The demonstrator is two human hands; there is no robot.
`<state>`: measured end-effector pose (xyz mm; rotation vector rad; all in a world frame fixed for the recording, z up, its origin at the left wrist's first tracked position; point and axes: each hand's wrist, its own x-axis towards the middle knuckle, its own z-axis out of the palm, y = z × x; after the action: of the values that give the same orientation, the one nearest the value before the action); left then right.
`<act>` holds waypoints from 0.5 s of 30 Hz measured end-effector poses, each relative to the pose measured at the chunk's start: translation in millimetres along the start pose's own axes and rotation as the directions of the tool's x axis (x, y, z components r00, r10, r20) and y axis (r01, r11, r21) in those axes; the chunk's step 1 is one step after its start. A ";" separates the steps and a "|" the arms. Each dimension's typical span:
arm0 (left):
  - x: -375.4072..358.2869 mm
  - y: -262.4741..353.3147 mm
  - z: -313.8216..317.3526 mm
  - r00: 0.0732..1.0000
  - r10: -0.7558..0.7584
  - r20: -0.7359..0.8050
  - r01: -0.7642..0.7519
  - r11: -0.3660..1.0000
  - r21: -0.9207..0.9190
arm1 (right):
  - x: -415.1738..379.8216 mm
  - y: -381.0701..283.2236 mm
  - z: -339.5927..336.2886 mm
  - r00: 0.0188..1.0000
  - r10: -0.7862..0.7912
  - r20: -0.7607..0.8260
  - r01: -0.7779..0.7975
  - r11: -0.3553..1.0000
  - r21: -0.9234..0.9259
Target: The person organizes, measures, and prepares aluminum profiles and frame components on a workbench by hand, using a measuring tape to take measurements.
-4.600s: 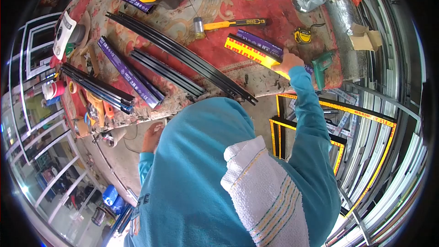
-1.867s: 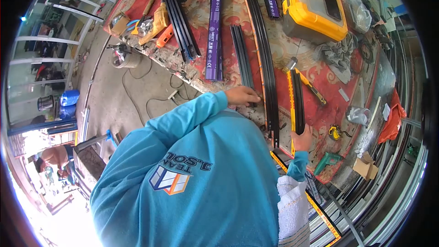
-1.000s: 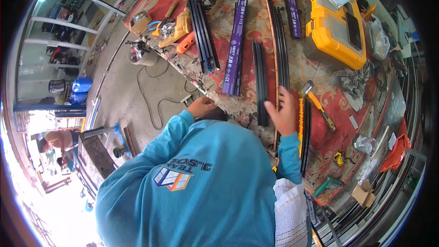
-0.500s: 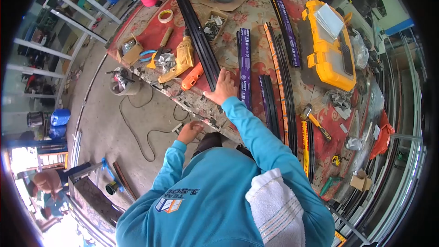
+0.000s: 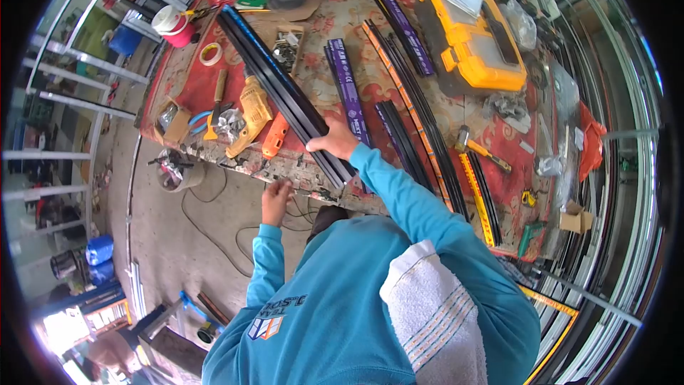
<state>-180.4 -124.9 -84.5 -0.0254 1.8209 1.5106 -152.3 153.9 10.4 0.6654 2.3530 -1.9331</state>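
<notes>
My right hand (image 5: 335, 140) is wrapped round the lower part of some long black profiles (image 5: 285, 89), which slant across the table with their near ends at the front edge. My left hand (image 5: 276, 198) hovers just off the table's front edge, with its fingers curled; whether anything small is in them cannot be made out. Beside the profiles lie an orange tool (image 5: 275, 135) and a yellow drill (image 5: 254, 108). Right of my right hand are purple-labelled strips (image 5: 347, 89) and a shorter black bundle (image 5: 402, 139).
The table (image 5: 313, 36) also bears a yellow case (image 5: 477, 43), a hammer (image 5: 488, 154), a tape roll (image 5: 210, 54), a box of screws (image 5: 287, 48) and orange-marked strips (image 5: 410, 103). A bucket (image 5: 174, 173) stands on the floor, near loose cables. Another person is at the lower left.
The black profiles have turned, showing a blue line, and their near ends sit closer to me. My right hand now wraps round them. My left hand has risen, and the view has shifted.
</notes>
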 end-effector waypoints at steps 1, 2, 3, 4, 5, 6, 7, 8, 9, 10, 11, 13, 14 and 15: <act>2.6 17.1 6.9 1.000 -0.007 0.016 0.007 1.000 0.014 | -13.6 1.6 -7.5 0.999 -0.032 0.000 0.032 0.999 0.020; 4.2 35.2 11.9 0.999 0.026 0.020 -0.026 1.000 -0.003 | -22.8 19.8 -16.5 0.999 -0.035 -0.008 0.035 0.999 -0.027; 4.2 55.4 19.8 0.998 0.059 0.021 -0.059 0.998 -0.024 | -42.3 18.5 -32.3 0.994 -0.101 -0.043 0.099 0.994 -0.040; 4.6 70.8 27.5 0.998 0.050 0.030 -0.050 0.999 -0.013 | -63.8 8.6 -54.4 0.994 -0.100 -0.045 0.094 0.990 -0.109; 4.9 84.6 34.7 0.996 0.071 0.057 -0.074 0.996 0.048 | -86.1 0.7 -76.5 0.994 -0.098 -0.045 0.089 0.981 -0.175; 7.4 92.0 42.5 0.992 0.093 0.085 -0.102 0.989 0.109 | -107.6 1.3 -94.8 0.990 -0.116 -0.076 0.096 0.969 -0.229; 10.8 93.7 51.4 0.992 0.087 0.096 -0.099 0.987 0.123 | -129.0 7.8 -110.8 0.985 -0.136 -0.107 0.101 0.953 -0.285; 12.6 93.5 61.8 0.986 0.124 0.115 -0.141 0.978 0.155 | -150.8 20.2 -125.3 0.987 -0.101 -0.124 0.056 0.943 -0.328; 13.7 92.2 73.5 0.978 0.160 0.133 -0.183 0.966 0.182 | -172.6 31.9 -138.1 0.988 -0.067 -0.137 0.012 0.928 -0.372; 8.9 97.8 89.3 0.976 0.145 0.160 -0.181 0.956 0.233 | -196.5 29.0 -150.5 0.982 -0.082 -0.169 0.007 0.914 -0.406; 9.8 90.9 103.2 0.977 0.141 0.159 -0.176 0.955 0.237 | -217.0 52.6 -161.3 0.977 -0.073 -0.203 -0.026 0.896 -0.444; 13.0 74.4 129.3 0.954 0.164 0.252 -0.243 0.915 0.321 | -261.1 66.1 -183.9 0.963 -0.088 -0.256 -0.037 0.894 -0.447; 4.3 77.4 148.5 0.954 0.124 0.272 -0.212 0.921 0.326 | -282.9 74.9 -193.8 0.964 -0.084 -0.252 -0.036 0.899 -0.437; 2.1 73.4 167.2 0.957 0.119 0.265 -0.207 0.919 0.335 | -302.7 84.2 -204.5 0.954 -0.016 -0.298 -0.114 0.903 -0.415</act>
<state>-127.7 40.2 -26.9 0.4802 1.9062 1.2043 201.5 265.2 65.0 1.0134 2.7688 -1.2889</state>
